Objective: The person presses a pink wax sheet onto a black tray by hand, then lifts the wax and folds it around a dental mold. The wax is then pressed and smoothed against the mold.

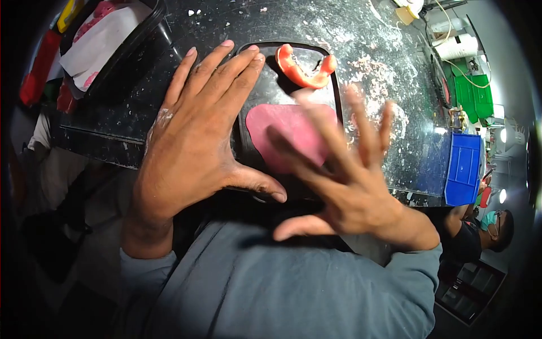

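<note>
A smooth, flat, rounded pink sheet [271, 127] lies between 2 wide-splayed hands, the left hand [195, 138] and blurred right hand [353, 195], whose fingers partly cover it.

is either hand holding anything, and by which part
Nothing is held: the left hand is spread beside the pink sheet, the blurred right hand open over it.

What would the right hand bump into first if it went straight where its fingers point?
Probably the red, horseshoe-shaped piece; depth is unclear, so the right hand might pass above it.
</note>
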`<act>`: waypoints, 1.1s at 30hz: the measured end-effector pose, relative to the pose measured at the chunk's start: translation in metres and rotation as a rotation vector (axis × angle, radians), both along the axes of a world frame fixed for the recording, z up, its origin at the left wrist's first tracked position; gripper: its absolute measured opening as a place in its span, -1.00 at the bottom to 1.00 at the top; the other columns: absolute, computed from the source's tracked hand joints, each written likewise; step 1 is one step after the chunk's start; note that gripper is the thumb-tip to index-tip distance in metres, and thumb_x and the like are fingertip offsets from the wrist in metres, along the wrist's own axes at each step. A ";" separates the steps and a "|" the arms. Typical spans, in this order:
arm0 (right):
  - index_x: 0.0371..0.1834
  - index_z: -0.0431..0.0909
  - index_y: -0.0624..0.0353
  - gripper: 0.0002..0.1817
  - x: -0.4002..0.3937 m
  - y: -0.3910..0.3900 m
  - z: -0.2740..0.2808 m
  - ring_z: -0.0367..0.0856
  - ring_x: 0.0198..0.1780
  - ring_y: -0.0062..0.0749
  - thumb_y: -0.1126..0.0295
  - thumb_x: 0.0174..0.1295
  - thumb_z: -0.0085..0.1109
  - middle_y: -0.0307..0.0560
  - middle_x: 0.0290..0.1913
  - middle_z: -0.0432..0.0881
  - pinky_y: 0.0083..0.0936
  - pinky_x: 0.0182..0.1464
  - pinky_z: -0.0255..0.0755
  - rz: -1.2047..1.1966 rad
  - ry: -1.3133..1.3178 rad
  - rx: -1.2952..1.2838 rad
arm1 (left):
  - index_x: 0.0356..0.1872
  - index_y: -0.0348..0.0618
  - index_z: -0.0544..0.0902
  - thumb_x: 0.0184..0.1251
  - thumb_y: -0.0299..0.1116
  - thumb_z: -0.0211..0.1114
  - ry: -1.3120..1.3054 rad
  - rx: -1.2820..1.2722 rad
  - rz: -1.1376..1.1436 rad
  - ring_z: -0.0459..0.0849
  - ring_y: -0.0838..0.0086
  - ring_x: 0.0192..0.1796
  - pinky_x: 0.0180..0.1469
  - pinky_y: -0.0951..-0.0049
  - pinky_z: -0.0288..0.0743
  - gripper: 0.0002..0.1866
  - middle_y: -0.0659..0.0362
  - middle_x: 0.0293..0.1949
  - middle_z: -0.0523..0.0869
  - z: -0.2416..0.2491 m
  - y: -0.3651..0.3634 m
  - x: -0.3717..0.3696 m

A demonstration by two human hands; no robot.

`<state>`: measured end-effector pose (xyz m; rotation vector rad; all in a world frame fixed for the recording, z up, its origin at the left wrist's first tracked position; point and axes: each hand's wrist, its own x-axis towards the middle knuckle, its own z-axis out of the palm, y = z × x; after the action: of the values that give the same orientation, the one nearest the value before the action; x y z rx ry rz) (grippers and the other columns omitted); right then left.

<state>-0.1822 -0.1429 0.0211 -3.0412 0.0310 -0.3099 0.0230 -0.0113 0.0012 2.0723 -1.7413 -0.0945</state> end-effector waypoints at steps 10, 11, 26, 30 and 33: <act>0.40 0.64 -0.18 0.01 -0.006 -0.001 -0.012 -0.14 0.70 0.29 -0.65 0.07 0.02 0.12 0.63 0.26 0.31 0.61 -0.71 0.121 0.141 -0.031 | 0.59 -0.22 0.28 -0.67 0.48 0.59 0.007 0.020 -0.005 0.17 0.10 0.66 0.69 -0.04 -0.15 0.58 0.03 0.58 0.35 0.003 0.000 -0.002; 0.39 0.65 -0.19 -0.03 -0.009 -0.001 -0.006 -0.12 0.70 0.29 -0.63 0.09 0.04 0.08 0.63 0.27 0.36 0.60 -0.71 0.061 0.085 0.030 | 0.60 -0.22 0.28 -0.67 0.48 0.59 0.008 0.019 -0.011 0.17 0.10 0.67 0.69 -0.04 -0.15 0.58 0.03 0.58 0.35 0.003 0.000 -0.002; -0.08 0.65 0.07 -0.75 -0.031 -0.011 -0.003 0.44 -0.24 -0.30 0.58 0.23 0.43 -0.20 -0.30 0.38 -0.11 0.01 0.60 -0.116 -0.668 0.248 | 0.48 -0.24 0.43 -0.30 0.61 0.47 0.141 -0.216 0.029 0.21 0.01 0.62 0.66 -0.11 -0.07 0.35 -0.11 0.50 0.41 -0.004 0.005 0.000; -0.11 0.65 0.12 -0.76 -0.037 -0.021 -0.010 0.63 -0.25 -0.25 0.47 0.22 0.50 -0.16 -0.33 0.55 -0.01 0.07 0.59 -0.081 -0.753 0.248 | 0.48 -0.25 0.44 -0.42 0.51 0.60 0.194 -0.219 0.067 0.26 0.03 0.62 0.67 -0.04 -0.02 0.38 -0.08 0.51 0.42 -0.006 0.005 -0.001; -0.11 0.68 0.16 -0.76 -0.036 -0.020 -0.002 0.81 -0.15 -0.15 0.44 0.19 0.52 -0.13 -0.34 0.68 0.02 0.17 0.55 -0.034 -0.675 0.288 | 0.49 -0.23 0.44 -0.41 0.50 0.60 0.142 -0.198 0.085 0.30 0.06 0.60 0.65 -0.01 0.02 0.37 -0.09 0.49 0.45 -0.004 0.004 0.000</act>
<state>-0.2182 -0.1632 0.0196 -2.5077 0.0750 -1.1913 0.0234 -0.0077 -0.0030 1.9436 -1.5129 -0.0402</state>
